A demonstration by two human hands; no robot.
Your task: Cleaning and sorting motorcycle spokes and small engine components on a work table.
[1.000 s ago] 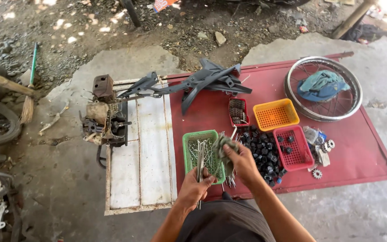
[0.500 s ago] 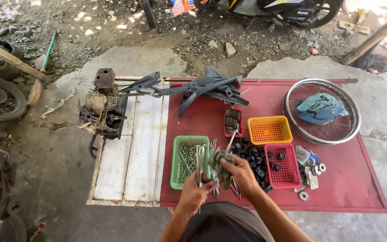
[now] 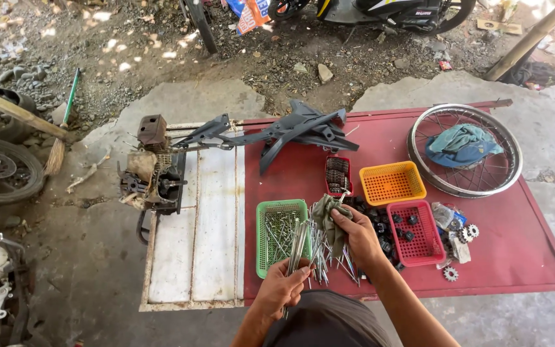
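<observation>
Metal spokes (image 3: 300,247) and a rag (image 3: 330,218) in two busy hands

Left hand (image 3: 281,289) is closed around the bunch of thin spokes, tips up, so they stay together. Right hand (image 3: 358,234) pinches the grey-green rag right beside them, pressing it on the rods. Just past the grip, a green basket (image 3: 264,257) holds more spokes. Further right, a red basket (image 3: 426,247) holds small dark parts, and an orange basket (image 3: 390,183) looks empty. Farthest off lies a wheel rim (image 3: 509,173).

An orange basket (image 3: 392,182) sits beside a spoked wheel rim (image 3: 464,150).
</observation>
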